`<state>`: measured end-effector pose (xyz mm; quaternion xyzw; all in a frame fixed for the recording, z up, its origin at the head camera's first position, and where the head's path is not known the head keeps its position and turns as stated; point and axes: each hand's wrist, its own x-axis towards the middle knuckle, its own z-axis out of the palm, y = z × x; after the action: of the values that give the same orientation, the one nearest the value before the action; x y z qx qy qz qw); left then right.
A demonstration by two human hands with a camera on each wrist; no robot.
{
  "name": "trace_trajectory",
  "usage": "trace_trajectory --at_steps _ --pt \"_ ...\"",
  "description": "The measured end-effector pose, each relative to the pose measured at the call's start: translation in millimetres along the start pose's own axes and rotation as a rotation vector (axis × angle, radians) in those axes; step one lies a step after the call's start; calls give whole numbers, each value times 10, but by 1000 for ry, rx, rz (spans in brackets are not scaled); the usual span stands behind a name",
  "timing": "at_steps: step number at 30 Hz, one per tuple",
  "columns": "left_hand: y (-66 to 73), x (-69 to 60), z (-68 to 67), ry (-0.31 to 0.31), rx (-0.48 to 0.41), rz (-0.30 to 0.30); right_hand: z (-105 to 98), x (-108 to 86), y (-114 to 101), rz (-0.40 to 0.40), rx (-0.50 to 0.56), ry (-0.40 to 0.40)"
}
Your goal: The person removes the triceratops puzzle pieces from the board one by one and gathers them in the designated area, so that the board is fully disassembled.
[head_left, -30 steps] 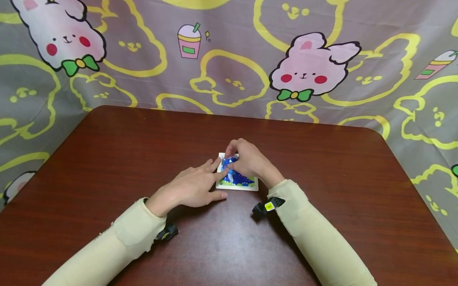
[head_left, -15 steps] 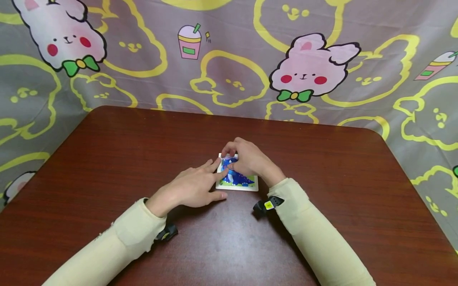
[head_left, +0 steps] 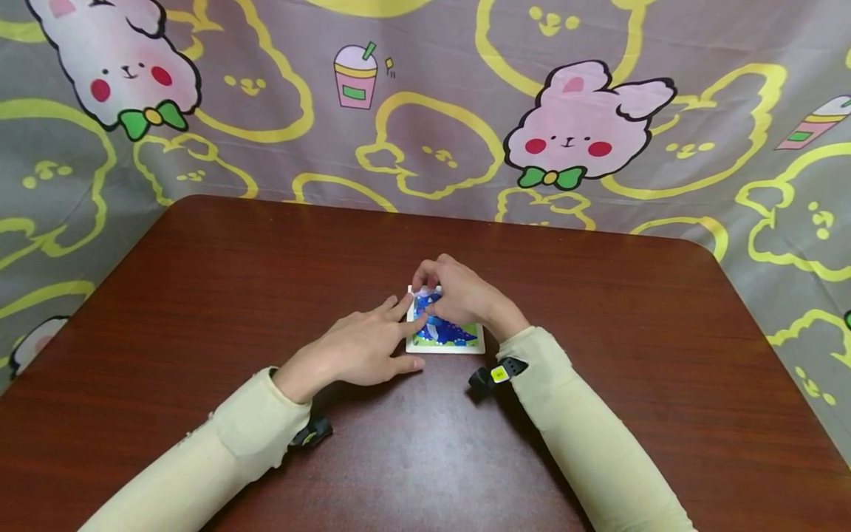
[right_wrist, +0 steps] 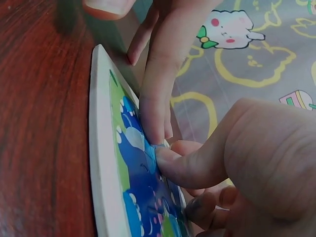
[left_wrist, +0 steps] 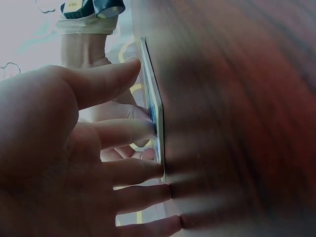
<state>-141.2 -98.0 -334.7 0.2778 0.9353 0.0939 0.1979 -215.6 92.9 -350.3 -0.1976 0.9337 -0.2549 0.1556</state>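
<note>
Two pale sleeves (head_left: 206, 451) are reaching in from the near left and near right, with dark wrist devices (head_left: 495, 375) sitting at the cuffs, above a brown wooden surface (head_left: 412, 458). Farther in, the left hand (head_left: 355, 343) is lying open, its fingers spreading out mostly straight. Its thumb is pointing right, just near of the white-edged board (head_left: 445, 351), while its index fingertip is touching the picture and its other fingers are reaching along the board's left edge.

The board is lying flat between the hands, showing a blue dinosaur (head_left: 447, 334) on green ground. The right hand (head_left: 462, 295) is arching over the board's far right part from the right. Its thumb tip is pressing on the picture, just beside the left index fingertip, and its bent fingers are coming down around the far edge; whether they are gripping anything I cannot tell.

Beyond the surface's far edge, a grey cloth (head_left: 439, 70) is hanging, showing yellow outlines, rabbit faces (head_left: 578, 122) and a pink cup (head_left: 354, 83).
</note>
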Motion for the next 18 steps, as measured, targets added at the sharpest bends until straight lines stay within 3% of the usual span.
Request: trace_trajectory --at_steps 11,18 --pt "15 -7 -7 2 -7 1 5 -6 24 -31 56 19" --pt "11 -8 -9 -2 -13 1 17 -18 58 -55 151 52"
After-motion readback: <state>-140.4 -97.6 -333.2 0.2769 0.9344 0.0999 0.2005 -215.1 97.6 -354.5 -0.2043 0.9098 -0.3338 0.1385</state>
